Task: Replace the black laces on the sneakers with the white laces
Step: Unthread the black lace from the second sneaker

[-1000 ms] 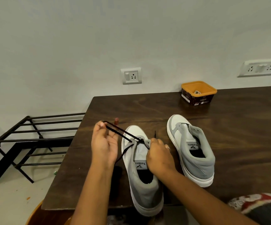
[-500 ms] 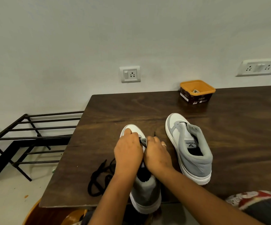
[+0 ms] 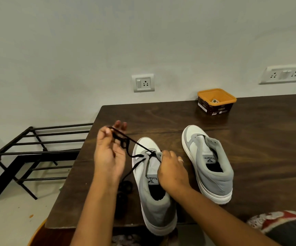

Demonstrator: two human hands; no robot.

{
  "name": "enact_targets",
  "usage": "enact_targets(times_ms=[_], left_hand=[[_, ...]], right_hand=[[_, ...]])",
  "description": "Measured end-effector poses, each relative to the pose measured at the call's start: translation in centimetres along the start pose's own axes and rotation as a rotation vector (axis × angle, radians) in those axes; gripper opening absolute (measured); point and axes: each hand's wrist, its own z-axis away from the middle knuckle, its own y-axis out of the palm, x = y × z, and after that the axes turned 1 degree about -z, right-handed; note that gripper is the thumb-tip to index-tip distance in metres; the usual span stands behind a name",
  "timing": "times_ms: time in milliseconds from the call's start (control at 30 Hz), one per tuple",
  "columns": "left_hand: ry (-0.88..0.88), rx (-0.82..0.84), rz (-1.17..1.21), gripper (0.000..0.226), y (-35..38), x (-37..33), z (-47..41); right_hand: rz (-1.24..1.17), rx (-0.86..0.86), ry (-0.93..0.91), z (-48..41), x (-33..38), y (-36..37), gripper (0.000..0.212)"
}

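**On the tabletop, black lace drawn out of the near sneaker**

Out front on the dark wooden tabletop (image 3: pixel 259 148), I have the near sneaker (image 3: pixel 152 206) lying toe away from me, heel at the near edge. My left hand (image 3: pixel 108 155) is up and to the left of its toe, palm turned toward me. The black lace (image 3: pixel 136 142) is pinched at the top of that hand, with the other fingers spread loosely behind. From that pinch the lace runs taut, down and right, to the front eyelets. Another strand drops along the shoe's left side toward a dark coil on the tabletop beside my left forearm.

My right hand (image 3: pixel 172 169) rests on the shoe's top, fingers curled over the grey edge by the eyelets, gripping it. The tongue label peeks out just left of the wrist.

Half a second ago both hands were bunched together over the eyelets and the lace lay slack in a heap at the left. Now the left hand has swung up and away, and the lace is stretched tight. The right hand has barely moved.

Just right of my right hand sits the second sneaker (image 3: pixel 213 167), apart from the first, with a short dark strand at its front. Well back near the wall stands an orange tub (image 3: pixel 216 102); what is inside I cannot tell. A black metal rack (image 3: pixel 37 148) stands on the floor left of the tabletop. My own forearms cover part of the near sneaker and the lace coil.
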Motion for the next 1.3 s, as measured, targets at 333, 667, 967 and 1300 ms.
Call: enact_targets(times_ms=[333,667,967,1300], left_hand=[[0.173,-0.287,0.034,0.029,-5.0,-7.4,-0.4],[0.322,-0.004,-1.311,0.007,-3.7,-3.2,0.1],[0.550,0.256,-2.220,0.015,0.4,6.0,2.7],[0.251,0.061,-1.827,0.011,-0.5,5.8,2.2]], right_hand=[[-0.007,0.007,0.015,-0.1,0.0,0.0,0.033],[0.009,0.010,0.001,-0.1,-0.1,0.0,0.033],[0.019,0.033,-0.007,-0.2,0.0,0.2,0.026],[0.031,0.018,-0.013,-0.1,0.0,0.1,0.032]])
